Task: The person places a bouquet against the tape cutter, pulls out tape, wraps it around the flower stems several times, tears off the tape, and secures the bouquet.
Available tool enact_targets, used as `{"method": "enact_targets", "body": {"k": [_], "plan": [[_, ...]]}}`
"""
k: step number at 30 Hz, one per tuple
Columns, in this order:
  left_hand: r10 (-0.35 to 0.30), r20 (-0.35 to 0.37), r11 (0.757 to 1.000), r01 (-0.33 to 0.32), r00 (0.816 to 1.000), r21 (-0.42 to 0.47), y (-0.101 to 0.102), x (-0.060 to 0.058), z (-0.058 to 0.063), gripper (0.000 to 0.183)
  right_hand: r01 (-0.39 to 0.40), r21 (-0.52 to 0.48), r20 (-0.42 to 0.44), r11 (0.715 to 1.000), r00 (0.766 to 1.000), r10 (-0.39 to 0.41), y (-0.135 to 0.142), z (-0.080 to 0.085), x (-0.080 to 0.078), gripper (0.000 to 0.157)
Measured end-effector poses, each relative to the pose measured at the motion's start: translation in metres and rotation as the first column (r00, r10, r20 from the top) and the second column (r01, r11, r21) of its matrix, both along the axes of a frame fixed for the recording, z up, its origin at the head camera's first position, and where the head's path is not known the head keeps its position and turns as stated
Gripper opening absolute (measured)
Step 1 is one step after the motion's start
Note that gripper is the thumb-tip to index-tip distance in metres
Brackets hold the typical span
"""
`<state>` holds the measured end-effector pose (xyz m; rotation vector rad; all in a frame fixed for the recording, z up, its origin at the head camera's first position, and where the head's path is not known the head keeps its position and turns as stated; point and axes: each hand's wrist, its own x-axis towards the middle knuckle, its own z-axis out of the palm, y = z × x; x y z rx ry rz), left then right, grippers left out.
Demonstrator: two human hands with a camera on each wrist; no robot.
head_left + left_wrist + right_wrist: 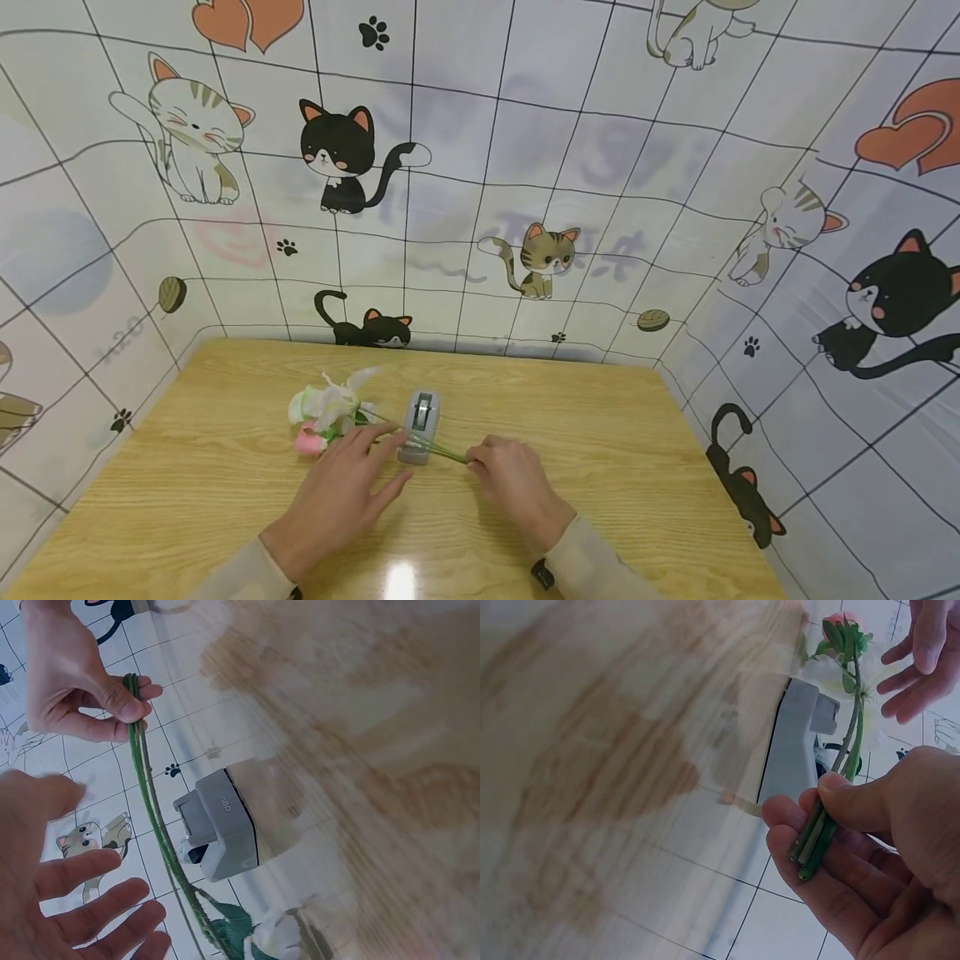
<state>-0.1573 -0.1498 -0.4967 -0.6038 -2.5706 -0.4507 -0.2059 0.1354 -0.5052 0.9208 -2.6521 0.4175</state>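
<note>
My right hand (519, 487) pinches the lower ends of several green flower stems (852, 739) between thumb and fingers. The stems run leftward across a grey tape dispenser (422, 425), just above it. At their far end are a white lily (335, 406), a pale white-green flower (300, 406) and a pink rose (309, 442). My left hand (337, 483) hovers beside the stems near the blooms, fingers spread and apart. In the left wrist view that left hand (67, 900) grips nothing, and the stems pass in front of it.
A light wooden table (600, 417) bears everything. Behind it and at both sides hangs a white grid-patterned cloth (465, 150) printed with cats, hearts and paw marks. A dark wristband (542, 575) shows at my right sleeve.
</note>
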Motion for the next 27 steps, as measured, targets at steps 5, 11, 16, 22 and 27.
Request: {"method": "enact_targets", "body": {"k": [5, 11, 16, 22, 27], "plan": [[0.012, -0.019, 1.000, -0.012, 1.000, 0.024, 0.002, -0.006, 0.000, 0.043, -0.026, 0.033, 0.012, 0.999, 1.000, 0.026, -0.002, -0.002, 0.007, 0.007], [0.023, 0.023, 0.998, -0.024, 0.999, 0.055, 0.003, -0.013, -0.002, 0.037, -0.051, 0.073, 0.049, 0.996, 0.998, 0.048, -0.001, -0.004, 0.012, 0.006], [0.017, 0.058, 0.995, -0.023, 0.998, 0.101, 0.006, -0.016, -0.002, 0.032, -0.075, 0.104, 0.088, 0.992, 0.994, 0.066, 0.000, -0.005, 0.016, 0.007], [0.036, 0.124, 0.985, -0.056, 0.992, 0.160, 0.012, -0.017, 0.000, 0.026, -0.090, 0.164, 0.095, 0.982, 0.993, 0.075, -0.002, -0.005, 0.021, 0.008], [0.067, 0.176, 0.978, -0.100, 0.982, 0.185, 0.017, -0.017, 0.000, 0.024, -0.086, 0.211, 0.059, 0.974, 0.995, 0.075, -0.002, -0.006, 0.025, 0.007]]}}
